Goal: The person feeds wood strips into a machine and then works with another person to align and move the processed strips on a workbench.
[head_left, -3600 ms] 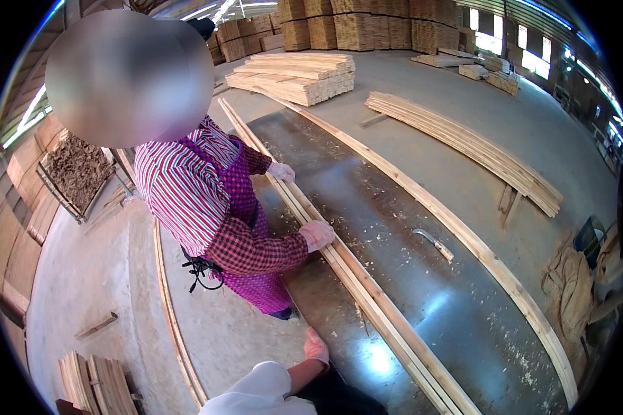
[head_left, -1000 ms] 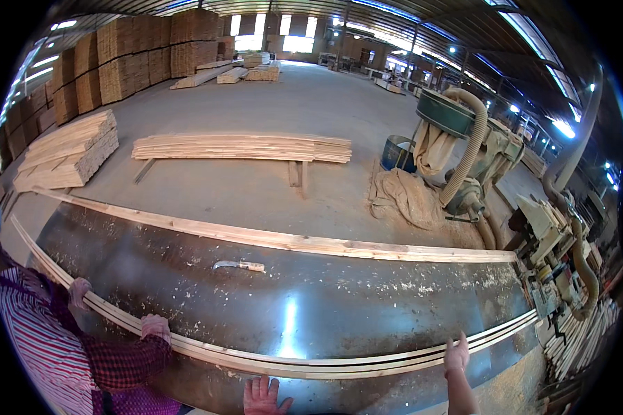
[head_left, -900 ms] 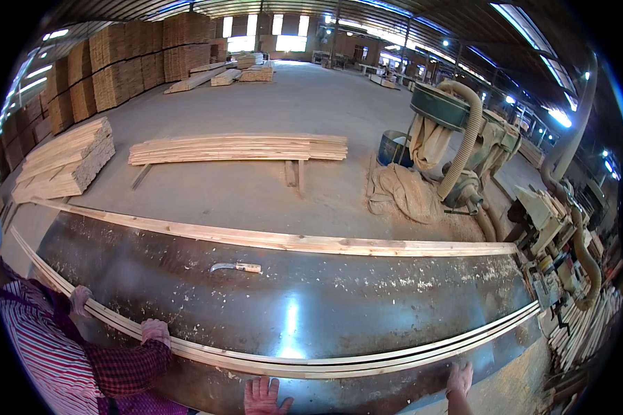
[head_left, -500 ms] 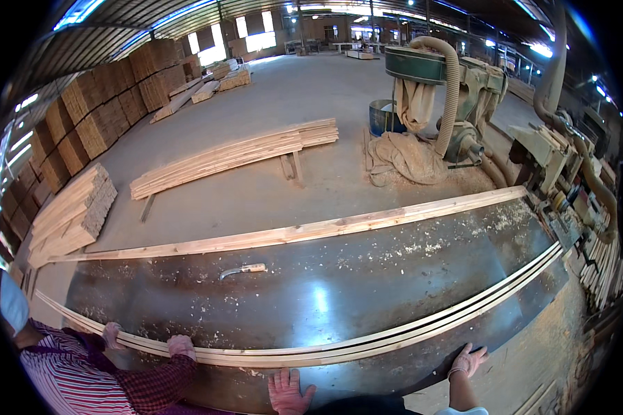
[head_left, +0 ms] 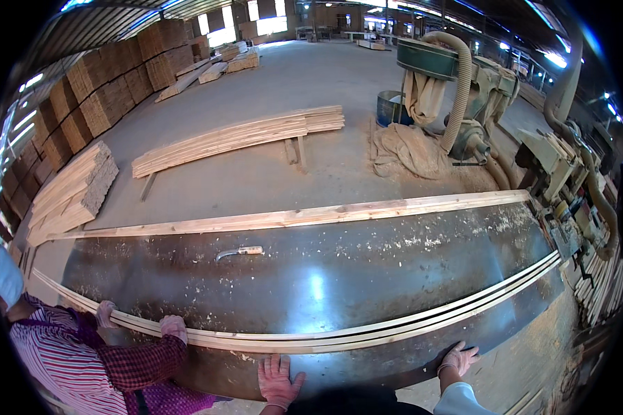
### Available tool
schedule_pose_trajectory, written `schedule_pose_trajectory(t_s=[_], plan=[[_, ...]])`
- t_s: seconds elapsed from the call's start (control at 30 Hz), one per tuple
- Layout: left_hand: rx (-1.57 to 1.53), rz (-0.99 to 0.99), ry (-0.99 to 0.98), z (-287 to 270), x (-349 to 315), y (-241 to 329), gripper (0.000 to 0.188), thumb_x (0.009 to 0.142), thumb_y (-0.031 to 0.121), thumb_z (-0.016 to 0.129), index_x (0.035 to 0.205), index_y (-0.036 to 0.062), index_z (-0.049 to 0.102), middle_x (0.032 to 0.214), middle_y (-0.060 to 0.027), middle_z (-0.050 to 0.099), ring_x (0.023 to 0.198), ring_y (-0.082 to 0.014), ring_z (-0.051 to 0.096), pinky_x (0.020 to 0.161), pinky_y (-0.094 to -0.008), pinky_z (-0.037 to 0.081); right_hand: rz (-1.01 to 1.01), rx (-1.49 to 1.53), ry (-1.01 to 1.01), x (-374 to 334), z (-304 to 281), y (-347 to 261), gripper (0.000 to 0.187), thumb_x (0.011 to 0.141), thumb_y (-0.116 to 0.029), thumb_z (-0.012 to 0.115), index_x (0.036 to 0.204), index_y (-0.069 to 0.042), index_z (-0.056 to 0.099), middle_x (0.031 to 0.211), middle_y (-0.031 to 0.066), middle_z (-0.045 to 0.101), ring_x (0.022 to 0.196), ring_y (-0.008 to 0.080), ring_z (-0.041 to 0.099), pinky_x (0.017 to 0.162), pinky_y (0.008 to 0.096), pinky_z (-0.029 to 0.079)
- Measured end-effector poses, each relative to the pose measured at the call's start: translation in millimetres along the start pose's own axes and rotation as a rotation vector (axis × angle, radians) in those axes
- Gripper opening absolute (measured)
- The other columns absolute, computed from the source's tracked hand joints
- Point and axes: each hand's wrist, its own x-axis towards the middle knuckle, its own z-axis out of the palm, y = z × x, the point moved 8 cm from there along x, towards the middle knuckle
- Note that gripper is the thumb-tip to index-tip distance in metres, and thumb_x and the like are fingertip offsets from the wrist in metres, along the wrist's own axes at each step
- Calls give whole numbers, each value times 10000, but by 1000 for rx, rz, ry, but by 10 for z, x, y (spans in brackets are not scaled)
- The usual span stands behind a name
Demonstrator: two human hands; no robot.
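we've moved right hand [head_left: 458, 359] off strips [head_left: 367, 337] to table [head_left: 374, 277] near edge, left hand [head_left: 279, 380] there too; fingers wide, empty; only co-worker's hands [head_left: 174, 328] hold strips.

"What's the floor [head_left: 221, 93] like?"
"Broad and grey, running back to bright windows [head_left: 271, 26] in the far wall [head_left: 240, 29]."
"And overhead?"
"A ribbed metal roof [head_left: 90, 31], with bright light strips [head_left: 555, 59] toward the right."
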Motion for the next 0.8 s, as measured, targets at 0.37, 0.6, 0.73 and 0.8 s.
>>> schedule_pose_trajectory(t_s=[0.37,0.6,0.73,0.8], plan=[[5,-12,5,-25,5,-22,797,812,699,587,1364,124,558,1473,-131,462,1412,-351,363,1226,-552,159,26,-28,-34,-21,31,-31,710,1000,-489,525,1572,-147,280,1628,217,261,1273,432,570,1036,484,505],[5,-7,17,-47,10,-7,781,788,668,640,1337,118,558,1461,-132,459,1396,-359,369,1204,-554,202,21,-11,-31,29,92,7,710,1005,-510,500,1571,-143,279,1638,219,239,1288,429,559,1040,488,499],[5,-9,26,-41,8,-3,779,782,666,644,1336,124,562,1457,-133,462,1398,-364,369,1200,-559,207,27,-22,-35,67,131,25,710,1009,-511,489,1574,-140,270,1642,218,231,1289,426,561,1041,483,501],[0,-22,12,-40,-1,-14,779,790,672,632,1345,130,564,1461,-130,463,1402,-356,371,1204,-558,202,31,-28,-51,37,107,0,708,1011,-508,486,1575,-140,267,1643,215,230,1288,426,561,1041,481,503]])
